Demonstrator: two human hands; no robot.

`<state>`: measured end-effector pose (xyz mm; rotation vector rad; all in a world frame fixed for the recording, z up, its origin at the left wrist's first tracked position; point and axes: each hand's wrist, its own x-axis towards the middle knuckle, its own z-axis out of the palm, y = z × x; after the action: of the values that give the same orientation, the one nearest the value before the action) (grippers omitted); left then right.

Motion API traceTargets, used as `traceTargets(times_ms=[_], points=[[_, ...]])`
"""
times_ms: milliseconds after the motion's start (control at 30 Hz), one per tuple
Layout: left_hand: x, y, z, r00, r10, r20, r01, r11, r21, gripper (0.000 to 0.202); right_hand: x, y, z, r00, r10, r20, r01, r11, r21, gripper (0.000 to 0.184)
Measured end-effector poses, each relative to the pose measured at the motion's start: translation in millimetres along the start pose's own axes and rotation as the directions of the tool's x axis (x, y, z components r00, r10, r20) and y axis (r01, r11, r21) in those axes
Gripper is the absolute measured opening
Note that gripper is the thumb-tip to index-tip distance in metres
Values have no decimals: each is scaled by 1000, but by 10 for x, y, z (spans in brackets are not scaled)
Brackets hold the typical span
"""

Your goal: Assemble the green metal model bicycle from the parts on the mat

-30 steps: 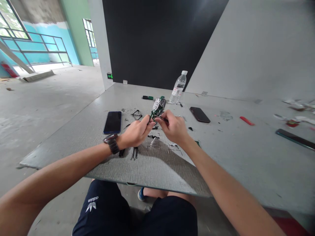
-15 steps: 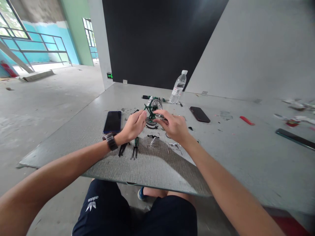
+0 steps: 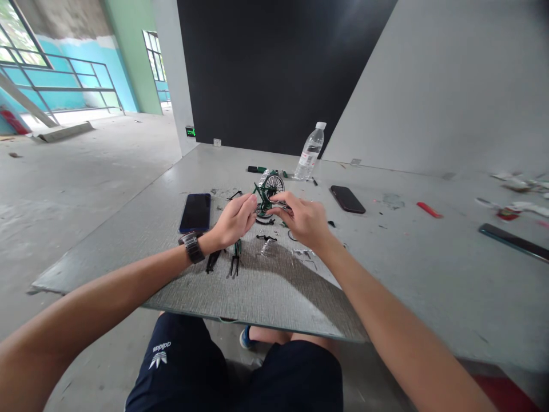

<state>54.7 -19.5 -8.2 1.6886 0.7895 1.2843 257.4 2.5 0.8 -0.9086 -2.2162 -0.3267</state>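
A small green model bicycle (image 3: 262,191) with black spoked wheels and a white rack is held in front of me, tilted. My left hand (image 3: 237,216), a dark watch on its wrist, closes on the bicycle's left side. My right hand (image 3: 305,217) grips it from the right, thumb and index finger curved around its lower middle, with a gap between their tips. Its other fingers are partly hidden. Below lie a green and black fork (image 3: 235,260), a black part (image 3: 213,261), a small black curved piece (image 3: 266,237) and several clear and silvery bits (image 3: 305,254).
A dark phone (image 3: 196,212) lies on the left of the grey table (image 3: 128,229). Toward the back stand a water bottle (image 3: 311,151) and some green and black parts (image 3: 257,169). Another phone (image 3: 347,199), a red piece (image 3: 429,209) and a dark flat device (image 3: 514,241) are to the right.
The bicycle has shifted very slightly to the right and tilted a little. Both hands keep nearly the same pose.
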Motion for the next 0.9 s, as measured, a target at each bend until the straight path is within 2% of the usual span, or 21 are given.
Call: traceTargets(times_ms=[167,400,600,733,900], points=[[-8,1,-9,1000,11,5,-11,1000,13,44,-8,31,23,999,42,-15,-42,998,-37,41],[-8,30,-5,1000,21,-22,-20,1000,16,43,2,-8,47,996,70,-54,-73,996,-52,48],[-17,60,5,999,22,-28,-20,998,63,44,14,-92,57,990,129,-54,-129,992,4,49],[-15,75,23,997,14,-78,-8,997,78,41,25,-87,40,989,141,-37,-143,988,-52,47],[-19,32,25,992,66,-111,-52,991,124,41,27,-69,39,992,126,-17,-127,987,-99,46]])
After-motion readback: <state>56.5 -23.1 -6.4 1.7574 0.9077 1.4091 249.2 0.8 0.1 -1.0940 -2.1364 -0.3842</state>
